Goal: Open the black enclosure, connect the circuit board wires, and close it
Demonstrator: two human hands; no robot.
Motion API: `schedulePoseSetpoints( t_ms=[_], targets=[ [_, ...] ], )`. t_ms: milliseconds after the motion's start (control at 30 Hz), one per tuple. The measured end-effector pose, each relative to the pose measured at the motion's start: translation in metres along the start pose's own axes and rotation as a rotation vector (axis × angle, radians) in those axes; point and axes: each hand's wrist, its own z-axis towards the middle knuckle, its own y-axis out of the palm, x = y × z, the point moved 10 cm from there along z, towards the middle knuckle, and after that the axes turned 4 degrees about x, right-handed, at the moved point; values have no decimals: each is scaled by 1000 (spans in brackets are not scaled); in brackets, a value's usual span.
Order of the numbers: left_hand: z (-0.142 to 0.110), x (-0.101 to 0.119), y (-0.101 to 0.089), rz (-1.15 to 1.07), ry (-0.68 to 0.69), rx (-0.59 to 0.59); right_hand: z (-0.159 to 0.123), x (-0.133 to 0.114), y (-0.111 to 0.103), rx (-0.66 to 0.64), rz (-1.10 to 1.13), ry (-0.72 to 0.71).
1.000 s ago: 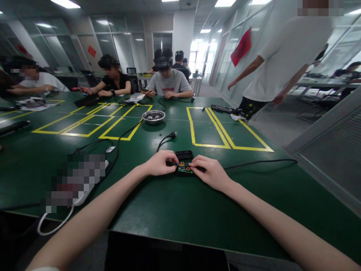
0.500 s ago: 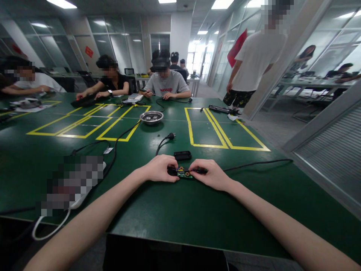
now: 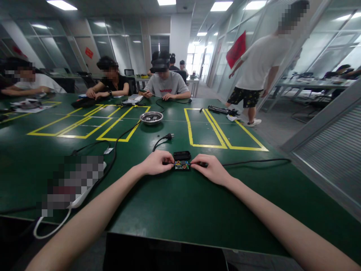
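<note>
A small green circuit board with ring-shaped coils lies between my hands, with black casing visible along its lower edge. My left hand is closed in a pinch on the black cable at the board's left end. From that side a cord runs up to a black mains plug on the table. At the other end, my right hand pinches a second black cable, which trails off to the right. Just beyond the board lies a black plastic cover. The fingertips partly hide both cable ends.
A metal bowl with small parts stands ahead on the green table. To the left lies a white power strip with cords. Yellow tape marks rectangles. A black tripod-like object lies far right. Several people sit opposite; one person walks at right.
The board and both hands have moved slightly away from me, closer to the black cover. My left fingers have shifted off the board's left end, uncovering it. The walking person has moved right.
</note>
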Motion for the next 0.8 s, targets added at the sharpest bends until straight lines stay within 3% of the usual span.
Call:
schedulePoseSetpoints(
  t_ms=[233,800],
  targets=[
    [2,-16,4,-156,-125,-62,1,0,2,-1,6,24],
    [1,-20,7,-270,-209,-95,0,5,5,11,83,96]
  ],
)
